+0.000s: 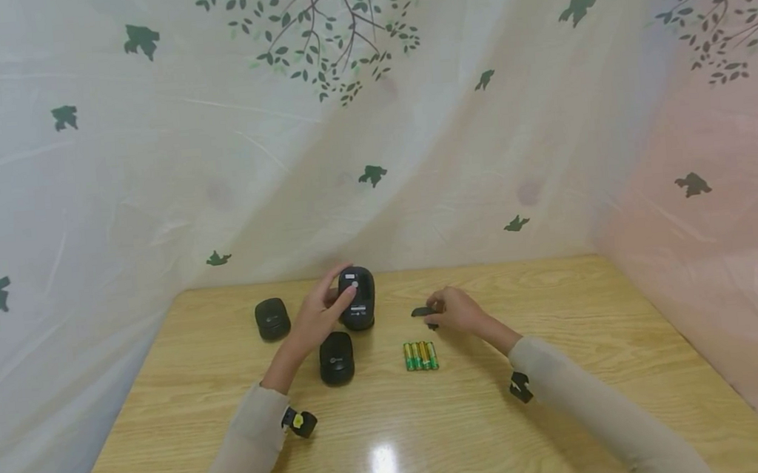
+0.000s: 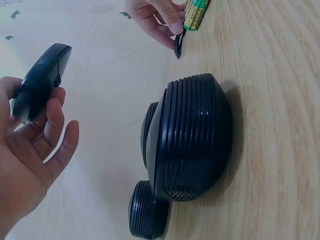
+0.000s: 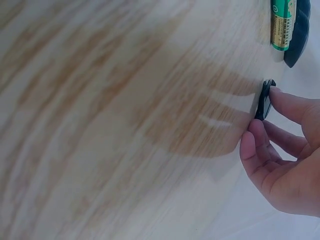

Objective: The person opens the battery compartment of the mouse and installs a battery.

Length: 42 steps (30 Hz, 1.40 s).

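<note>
Left hand (image 1: 318,314): gripping a mouse (image 1: 365,298), tilting it so its underside is showing
Right hand (image 1: 460,310): pinching a small black piece (image 3: 263,102)
Batteries (image 1: 417,356): lying side by side

Our left hand (image 1: 320,311) holds a black mouse (image 1: 363,299), underside facing us; our right hand (image 1: 457,312) pinches a small black piece (image 3: 265,100).

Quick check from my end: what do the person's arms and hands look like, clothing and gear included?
Pale beige long sleeves, the left and the right, stop short of the ungloved left hand and right hand. Near each cuff is a small black device, left and right; the left one shows a yellow patch.
</note>
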Available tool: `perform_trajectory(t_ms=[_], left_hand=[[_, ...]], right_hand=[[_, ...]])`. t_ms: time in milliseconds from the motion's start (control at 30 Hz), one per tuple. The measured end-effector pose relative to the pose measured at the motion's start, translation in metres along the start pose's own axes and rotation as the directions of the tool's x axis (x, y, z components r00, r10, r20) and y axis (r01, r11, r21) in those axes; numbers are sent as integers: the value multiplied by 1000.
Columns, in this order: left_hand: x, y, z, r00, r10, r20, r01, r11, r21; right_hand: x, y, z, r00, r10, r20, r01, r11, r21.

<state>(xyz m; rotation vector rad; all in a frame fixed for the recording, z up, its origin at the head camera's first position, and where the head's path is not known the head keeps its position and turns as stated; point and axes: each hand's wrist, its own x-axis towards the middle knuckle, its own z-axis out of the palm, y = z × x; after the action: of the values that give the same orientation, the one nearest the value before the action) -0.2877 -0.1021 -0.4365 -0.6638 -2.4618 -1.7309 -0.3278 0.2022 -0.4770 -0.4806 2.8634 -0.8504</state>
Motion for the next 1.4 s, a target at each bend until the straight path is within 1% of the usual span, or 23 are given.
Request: perform_trajectory(t_ms=[167, 300, 533, 600, 667, 733, 800, 967, 1100, 1167, 1300, 1400], left_hand=[[0, -2, 1, 1000, -6, -1, 6, 1000, 3], [0, -3, 1, 1000, -8, 0, 8, 1000, 5], [-1, -3, 1, 1000, -11, 1, 11, 1000, 6], [-1, -3, 1, 1000, -16, -1, 16, 1000, 7], [-1, -3, 1, 1000, -18, -2, 18, 1000, 7], [-1, -3, 1, 1000, -19, -2, 19, 1000, 9], [-1, -3, 1, 1000, -20, -1, 20, 1000, 5], [-1, -3, 1, 1000, -28, 8, 28, 1000, -5], [-1, -3, 0, 1000, -24, 11, 24, 1000, -6], [-2, -3, 0, 1000, -21, 9, 21, 1000, -5], [-1, -3, 0, 1000, -29, 4, 29, 1000, -3], [-1, -3, 0, 999, -38, 4, 38, 999, -6]], right_hand=[[-1, -1, -1, 1000, -2, 18, 2, 1000, 8], [-3, -2, -5, 999, -24, 37, 23, 1000, 20], [-9, -8, -10, 995, -86, 56, 84, 996, 27], [-12, -11, -12, 991, -117, 63, 116, 993, 29], [-15, -14, -13, 986, -150, 74, 148, 988, 38], [-19, -16, -14, 975, -202, 87, 199, 979, 41], [-24, -18, -15, 966, -234, 112, 230, 972, 47], [-37, -23, -17, 943, -281, 178, 279, 960, 37], [-43, -24, -18, 928, -312, 205, 312, 950, 34], [-45, -22, -18, 926, -309, 218, 306, 951, 47], [-48, -20, -17, 937, -257, 238, 242, 966, 88], [-49, -18, -15, 942, -234, 242, 222, 972, 76]])
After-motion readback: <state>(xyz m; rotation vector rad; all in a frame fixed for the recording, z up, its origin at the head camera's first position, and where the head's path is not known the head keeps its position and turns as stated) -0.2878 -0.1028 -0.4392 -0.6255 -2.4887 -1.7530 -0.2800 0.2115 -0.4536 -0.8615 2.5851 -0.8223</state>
